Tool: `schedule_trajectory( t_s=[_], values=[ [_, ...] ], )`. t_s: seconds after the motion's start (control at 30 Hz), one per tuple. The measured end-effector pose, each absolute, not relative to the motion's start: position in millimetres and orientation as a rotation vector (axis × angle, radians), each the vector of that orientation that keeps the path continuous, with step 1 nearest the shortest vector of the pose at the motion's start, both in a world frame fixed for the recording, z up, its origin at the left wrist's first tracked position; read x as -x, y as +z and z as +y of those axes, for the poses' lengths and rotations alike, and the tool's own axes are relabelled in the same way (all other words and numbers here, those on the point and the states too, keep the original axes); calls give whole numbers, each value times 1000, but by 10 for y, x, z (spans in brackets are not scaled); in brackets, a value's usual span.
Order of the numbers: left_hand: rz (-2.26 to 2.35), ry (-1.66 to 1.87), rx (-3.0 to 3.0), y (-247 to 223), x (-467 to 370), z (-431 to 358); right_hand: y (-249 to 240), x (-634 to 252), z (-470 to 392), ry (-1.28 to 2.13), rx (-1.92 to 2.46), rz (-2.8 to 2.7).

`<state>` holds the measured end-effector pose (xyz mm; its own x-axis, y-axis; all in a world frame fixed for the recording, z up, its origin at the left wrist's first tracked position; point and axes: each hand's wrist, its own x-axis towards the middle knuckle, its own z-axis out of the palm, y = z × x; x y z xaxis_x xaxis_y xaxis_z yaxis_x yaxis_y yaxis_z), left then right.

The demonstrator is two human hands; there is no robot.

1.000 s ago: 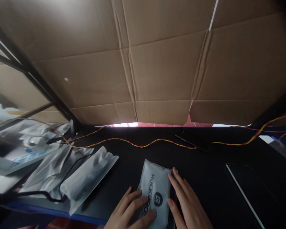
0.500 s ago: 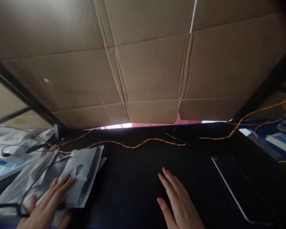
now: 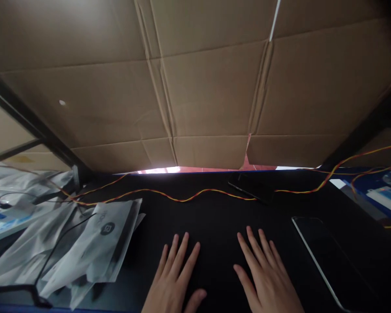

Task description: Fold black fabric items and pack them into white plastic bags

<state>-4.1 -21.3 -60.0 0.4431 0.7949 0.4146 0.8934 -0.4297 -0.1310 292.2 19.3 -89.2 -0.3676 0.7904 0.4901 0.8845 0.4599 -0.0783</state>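
Observation:
My left hand (image 3: 174,278) lies palm down on the black tabletop (image 3: 211,221), fingers spread, holding nothing. To its right, my right hand (image 3: 267,274) rests the same way, its fingers apart and nothing in them. Frosted plastic bags (image 3: 114,237), one with a dark round logo, lie left of my left hand without touching it. A large dark phone or tablet (image 3: 332,261) with a pale edge is at the right of my right hand. Farther back is another dark, flat device (image 3: 250,187).
Twisted red-yellow wires (image 3: 182,200) run across the back of the table. Behind them stands a creased cardboard panel (image 3: 208,91) between dark metal frame bars (image 3: 58,152). More bags and a thin black cable (image 3: 57,243) lie at the left; a white-blue item (image 3: 387,200) is at far right.
My left hand has left the plastic bags and moved right onto the tabletop, fingers spread. My right hand has shifted slightly right, its fingers more spread. The view has shifted a little.

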Motion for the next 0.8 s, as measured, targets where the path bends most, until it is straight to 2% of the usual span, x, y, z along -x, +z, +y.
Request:
schedule_trajectory(
  t_s=[0.57, 0.8],
  values=[
    [-1582, -430, 2261, -767, -273, 34, -912, -2822, 197, -242, 1372, -2285],
    [-1644, -537, 2369, -430, 137, 96, -891, -2831, 174, -204, 1403, -2295]
  ],
)
